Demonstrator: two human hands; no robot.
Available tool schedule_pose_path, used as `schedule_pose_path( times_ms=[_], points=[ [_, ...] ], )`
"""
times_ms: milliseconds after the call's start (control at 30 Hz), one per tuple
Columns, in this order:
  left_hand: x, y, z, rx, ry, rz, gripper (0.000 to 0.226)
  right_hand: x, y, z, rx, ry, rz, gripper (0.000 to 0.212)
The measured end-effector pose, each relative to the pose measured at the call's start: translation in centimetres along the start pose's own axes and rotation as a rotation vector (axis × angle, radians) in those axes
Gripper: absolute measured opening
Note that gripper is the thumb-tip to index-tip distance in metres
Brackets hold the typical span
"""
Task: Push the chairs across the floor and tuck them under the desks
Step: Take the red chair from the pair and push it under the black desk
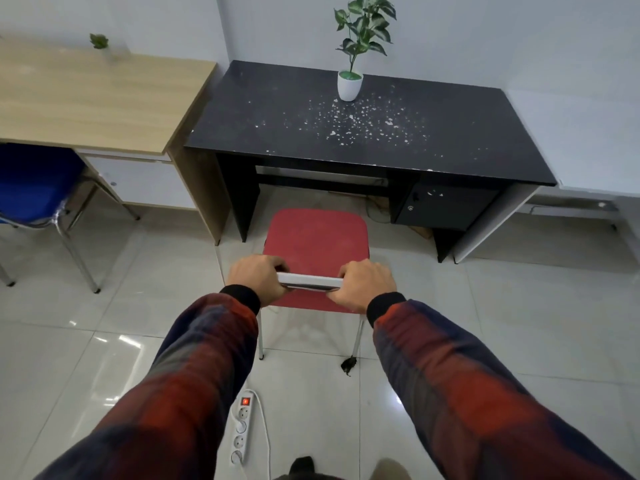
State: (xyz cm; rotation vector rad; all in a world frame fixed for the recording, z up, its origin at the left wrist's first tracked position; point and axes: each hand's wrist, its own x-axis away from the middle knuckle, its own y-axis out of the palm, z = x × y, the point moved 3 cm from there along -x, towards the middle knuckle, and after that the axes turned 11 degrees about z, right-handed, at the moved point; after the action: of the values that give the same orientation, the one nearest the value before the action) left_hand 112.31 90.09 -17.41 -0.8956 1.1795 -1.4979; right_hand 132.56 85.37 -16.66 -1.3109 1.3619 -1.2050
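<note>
Red fabric covers the seat of the chair, which stretches straight forward from both hands toward the opening under the black desk ahead. The left hand and right hand each grip one end of the metal back bar, equally near. The bar lies crosswise to the push.

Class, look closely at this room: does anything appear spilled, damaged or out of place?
Yes. White flecks are scattered over the black desk top near the potted plant, like chipped paint or spilled crumbs. A lit power strip lies loose on the floor behind the red chair.
</note>
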Motion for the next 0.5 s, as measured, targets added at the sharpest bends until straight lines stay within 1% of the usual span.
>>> schedule_pose_path(
  times_ms=[133,333,400,500],
  points=[
    [-0.4,0.1,0.9,-0.024,0.0,-0.001,0.027,-0.7,-0.3,1.2,-0.015,-0.021,0.004,0.047],
    [-2.0,1.3,5.2,0.001,-0.005,0.019,0.028,-3.1,-1.2,5.9,0.017,-0.061,-0.021,0.048],
    [-2.7,1.5,5.7,0.018,0.005,0.016,0.035,-3.9,-1.4,6.7,0.024,-0.071,-0.012,0.049],
    [-3.7,1.8,6.7,0.042,0.039,0.032,0.052,-5.1,-1.8,7.9,0.037,-0.072,-0.003,0.05]
  ],
)
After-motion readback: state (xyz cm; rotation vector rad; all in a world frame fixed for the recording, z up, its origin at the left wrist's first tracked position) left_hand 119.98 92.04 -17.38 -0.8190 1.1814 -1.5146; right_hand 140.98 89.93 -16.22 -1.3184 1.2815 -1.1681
